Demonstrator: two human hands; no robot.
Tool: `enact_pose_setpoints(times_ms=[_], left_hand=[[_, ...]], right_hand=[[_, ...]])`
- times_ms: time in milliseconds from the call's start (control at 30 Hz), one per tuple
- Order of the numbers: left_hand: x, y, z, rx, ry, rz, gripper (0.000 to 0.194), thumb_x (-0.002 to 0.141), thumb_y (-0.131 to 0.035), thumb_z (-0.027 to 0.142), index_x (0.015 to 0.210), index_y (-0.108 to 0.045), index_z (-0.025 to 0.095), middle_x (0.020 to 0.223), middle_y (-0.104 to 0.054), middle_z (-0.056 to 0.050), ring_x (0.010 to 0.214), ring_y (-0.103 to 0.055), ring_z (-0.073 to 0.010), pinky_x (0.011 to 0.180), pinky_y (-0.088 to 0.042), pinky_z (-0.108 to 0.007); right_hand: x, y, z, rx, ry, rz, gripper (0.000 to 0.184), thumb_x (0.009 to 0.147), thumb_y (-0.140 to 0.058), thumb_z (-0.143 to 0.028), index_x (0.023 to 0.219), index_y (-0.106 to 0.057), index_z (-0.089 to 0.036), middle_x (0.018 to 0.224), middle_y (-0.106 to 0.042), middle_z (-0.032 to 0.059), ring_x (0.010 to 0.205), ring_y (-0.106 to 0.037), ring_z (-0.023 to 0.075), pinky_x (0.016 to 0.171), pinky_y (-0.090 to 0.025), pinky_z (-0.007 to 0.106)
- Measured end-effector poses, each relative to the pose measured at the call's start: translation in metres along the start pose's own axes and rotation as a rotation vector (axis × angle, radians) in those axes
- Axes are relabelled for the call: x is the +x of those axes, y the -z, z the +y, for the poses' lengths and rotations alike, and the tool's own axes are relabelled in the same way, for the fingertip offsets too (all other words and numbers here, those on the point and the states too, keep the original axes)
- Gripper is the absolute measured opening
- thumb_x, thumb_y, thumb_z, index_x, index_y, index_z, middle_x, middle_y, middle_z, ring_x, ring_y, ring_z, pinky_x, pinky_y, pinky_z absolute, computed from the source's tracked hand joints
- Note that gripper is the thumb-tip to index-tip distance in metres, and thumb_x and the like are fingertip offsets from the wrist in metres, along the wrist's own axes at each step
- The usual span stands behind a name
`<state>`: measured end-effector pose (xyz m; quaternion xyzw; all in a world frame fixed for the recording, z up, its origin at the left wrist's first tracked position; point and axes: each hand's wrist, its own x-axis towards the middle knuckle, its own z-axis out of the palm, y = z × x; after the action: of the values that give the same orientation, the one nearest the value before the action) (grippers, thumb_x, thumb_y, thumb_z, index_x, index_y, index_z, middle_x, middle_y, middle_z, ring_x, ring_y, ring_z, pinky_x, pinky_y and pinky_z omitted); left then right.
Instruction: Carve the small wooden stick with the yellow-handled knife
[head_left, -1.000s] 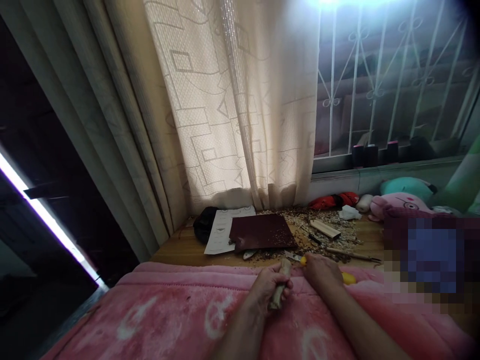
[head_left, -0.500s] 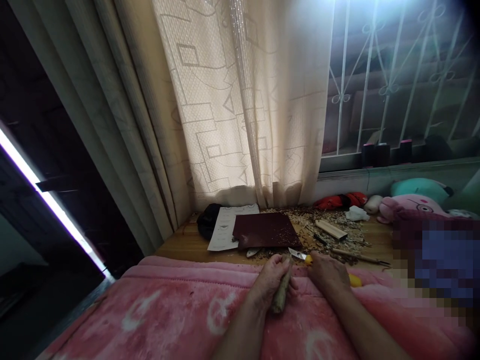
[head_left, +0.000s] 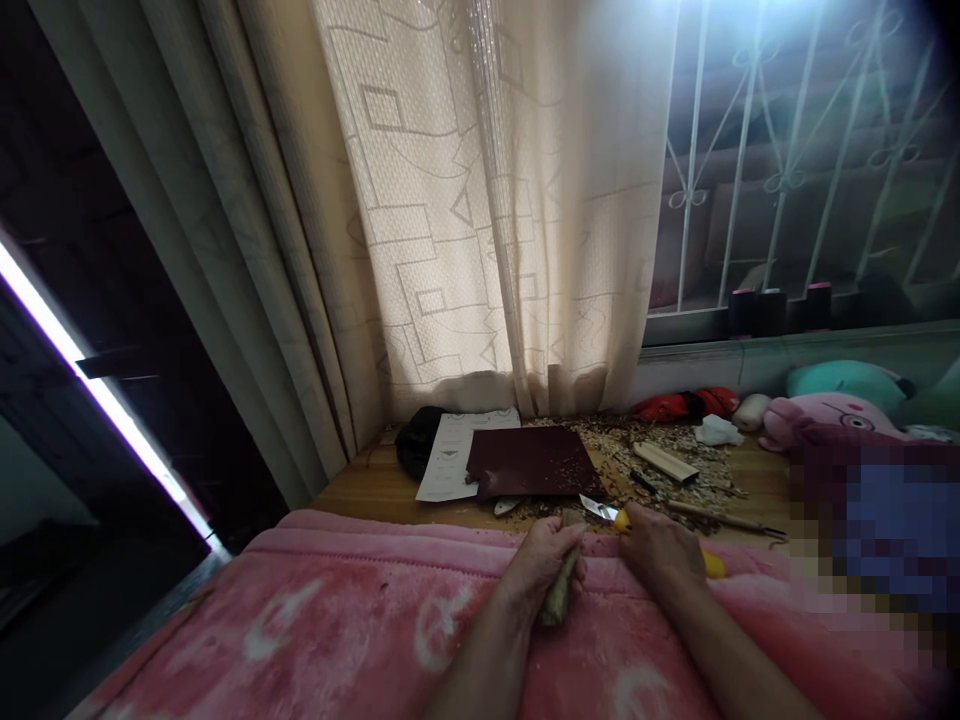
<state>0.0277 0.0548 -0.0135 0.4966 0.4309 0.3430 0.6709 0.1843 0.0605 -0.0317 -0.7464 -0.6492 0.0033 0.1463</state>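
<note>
A short, rough greenish-brown piece of wood [head_left: 556, 602] is gripped in my left hand [head_left: 546, 552], its thick end pointing down toward me. My right hand [head_left: 660, 545] is closed around the yellow handle of a utility knife [head_left: 600, 508]. The knife's pale blade points left, just above and to the right of the wood's upper end and apart from it. Both hands are over the near edge of a pink plush blanket [head_left: 337, 620]. My fingers partly hide the wood and the knife handle.
Wood shavings [head_left: 720, 478] cover much of the wooden table [head_left: 360, 492]. On it lie a dark red board [head_left: 532, 460], a printed sheet [head_left: 442, 470], a pale wooden block [head_left: 666, 462] and a thin stick [head_left: 724, 516]. Plush toys [head_left: 832, 415] sit at the right, under the barred window.
The camera view has shifted slightly. The wood tilts a little differently in my left hand, and the knife stays close to its upper end in my right.
</note>
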Motion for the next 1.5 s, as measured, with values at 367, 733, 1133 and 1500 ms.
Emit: enact_pose_setpoints(times_ms=[367, 733, 1133, 1500], left_hand=[[-0.001, 0.003, -0.003, -0.211, 0.016, -0.080, 0.019, 0.060, -0.048, 0.023, 0.074, -0.036, 0.016, 0.052, -0.051, 0.002, 0.039, -0.045, -0.0081, 0.039, -0.035, -0.019], [-0.006, -0.004, -0.002, -0.295, 0.023, -0.194, 0.025, 0.056, -0.051, 0.019, 0.080, -0.044, 0.012, 0.048, -0.049, 0.001, 0.043, -0.050, -0.0143, 0.045, -0.039, -0.027], [-0.007, -0.002, -0.004, -0.240, -0.016, -0.121, 0.031, 0.053, -0.052, 0.014, 0.079, -0.036, 0.017, 0.047, -0.047, 0.004, 0.037, -0.044, -0.0090, 0.040, -0.038, -0.022], [-0.009, -0.002, -0.004, -0.212, -0.013, -0.111, 0.029, 0.054, -0.050, 0.018, 0.081, -0.040, 0.018, 0.045, -0.043, 0.007, 0.032, -0.038, -0.0048, 0.035, -0.034, -0.018]], right_hand=[[-0.005, 0.002, -0.003, 0.009, 0.123, 0.042, 0.011, 0.067, -0.038, -0.024, 0.069, -0.049, -0.020, 0.071, -0.057, 0.0003, 0.065, -0.050, 0.0128, 0.053, -0.023, 0.023], [-0.011, 0.003, -0.006, 0.037, 0.291, 0.012, 0.009, 0.066, -0.042, -0.024, 0.069, -0.050, -0.021, 0.070, -0.057, -0.0008, 0.067, -0.049, 0.0120, 0.055, -0.022, 0.022], [-0.016, 0.012, -0.013, 0.065, 0.261, -0.070, 0.016, 0.066, -0.044, -0.030, 0.074, -0.053, -0.020, 0.073, -0.058, 0.0025, 0.071, -0.049, 0.0139, 0.060, -0.026, 0.022], [-0.013, 0.006, -0.014, -0.005, 0.238, -0.056, 0.015, 0.068, -0.037, -0.023, 0.072, -0.051, -0.022, 0.072, -0.058, 0.0014, 0.067, -0.050, 0.0130, 0.055, -0.024, 0.023]])
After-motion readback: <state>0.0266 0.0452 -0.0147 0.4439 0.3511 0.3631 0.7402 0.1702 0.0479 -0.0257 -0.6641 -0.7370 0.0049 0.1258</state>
